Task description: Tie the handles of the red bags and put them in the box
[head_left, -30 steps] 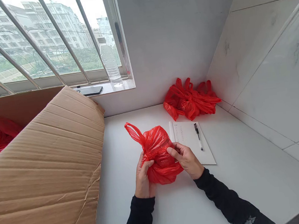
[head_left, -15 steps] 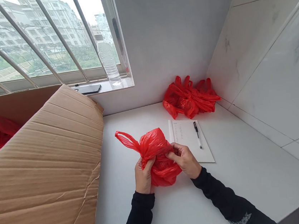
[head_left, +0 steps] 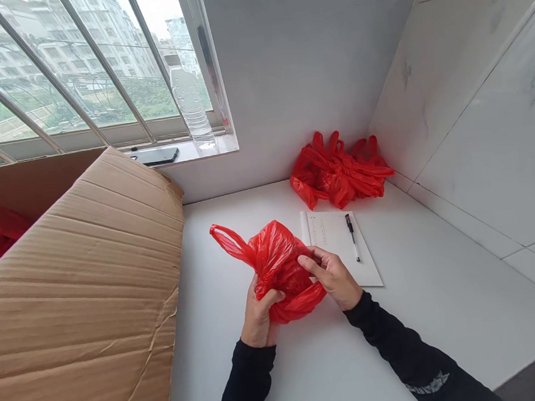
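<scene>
Head view: red bag (head_left: pixel 273 248) over the white tabletop (head_left: pixel 454 308), left of the notepad (head_left: pixel 332 238). Left hand (head_left: pixel 258 317) grips it; right hand (head_left: pixel 334 278) pinches its right side, now slightly farther than before, suggesting continued handling.

Glossy, crinkled plastic is seen in the red looped-handle bag (head_left: pixel 278 251); matt, ridged cardboard in the large brown box (head_left: pixel 80 299); smooth finish on the flat white tabletop (head_left: pixel 454 308); shiny metal in the slanting silvery window bars (head_left: pixel 106 67).
</scene>
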Motion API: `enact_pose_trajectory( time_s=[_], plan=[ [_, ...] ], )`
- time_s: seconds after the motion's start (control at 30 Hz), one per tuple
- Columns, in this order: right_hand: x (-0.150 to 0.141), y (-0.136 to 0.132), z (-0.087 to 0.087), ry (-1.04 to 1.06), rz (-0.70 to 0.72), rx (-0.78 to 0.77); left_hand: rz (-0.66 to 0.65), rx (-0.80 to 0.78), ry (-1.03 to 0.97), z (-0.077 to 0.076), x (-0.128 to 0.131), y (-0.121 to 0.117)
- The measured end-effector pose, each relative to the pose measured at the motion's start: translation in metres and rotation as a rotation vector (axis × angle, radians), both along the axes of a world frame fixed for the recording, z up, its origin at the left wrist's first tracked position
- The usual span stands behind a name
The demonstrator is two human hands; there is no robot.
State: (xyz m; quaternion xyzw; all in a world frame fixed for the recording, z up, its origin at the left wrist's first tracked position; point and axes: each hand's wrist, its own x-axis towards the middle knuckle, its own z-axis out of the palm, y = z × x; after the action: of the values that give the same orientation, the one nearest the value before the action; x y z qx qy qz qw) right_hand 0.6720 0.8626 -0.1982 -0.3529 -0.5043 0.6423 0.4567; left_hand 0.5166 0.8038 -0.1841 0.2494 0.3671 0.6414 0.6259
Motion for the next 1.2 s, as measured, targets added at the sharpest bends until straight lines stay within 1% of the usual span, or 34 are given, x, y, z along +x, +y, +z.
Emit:
enact_pose_trajectory(
  time_s=[0.13,0.23,0.3,0.4,0.5,0.57,0.7,0.9,1.1,1.2],
  plan=[
    [0.000,-0.002,0.003,-0.063,0.107,0.055,0.065,-0.014,-0.060,-0.002,-0.007,0.000],
    [-0.001,-0.004,0.004,-0.123,0.158,0.082,0.082,-0.007,-0.100,-0.005,-0.011,0.002],
    [-0.001,-0.005,0.004,-0.156,0.156,0.108,0.077,0.003,-0.111,-0.007,-0.011,0.003],
    [0.000,-0.005,0.004,-0.175,0.102,0.147,0.033,-0.002,-0.064,-0.008,-0.009,0.004],
    [0.002,-0.004,0.006,-0.174,0.057,0.151,-0.004,0.011,-0.002,-0.007,-0.004,0.003],
    [0.003,-0.003,0.007,-0.171,0.051,0.150,-0.008,0.017,0.010,-0.006,-0.002,0.003],
    [0.003,-0.002,0.007,-0.122,0.078,0.131,0.015,0.004,-0.006,-0.007,-0.003,0.003],
    [0.005,-0.001,0.005,-0.125,0.192,0.112,0.061,-0.028,-0.053,-0.011,-0.006,0.003],
    [0.005,-0.001,0.004,-0.209,0.172,0.082,0.055,-0.009,-0.047,-0.010,-0.008,0.003],
    [0.004,-0.001,0.001,-0.164,0.180,0.077,0.050,0.010,-0.025,-0.007,-0.008,0.003]
  ],
)
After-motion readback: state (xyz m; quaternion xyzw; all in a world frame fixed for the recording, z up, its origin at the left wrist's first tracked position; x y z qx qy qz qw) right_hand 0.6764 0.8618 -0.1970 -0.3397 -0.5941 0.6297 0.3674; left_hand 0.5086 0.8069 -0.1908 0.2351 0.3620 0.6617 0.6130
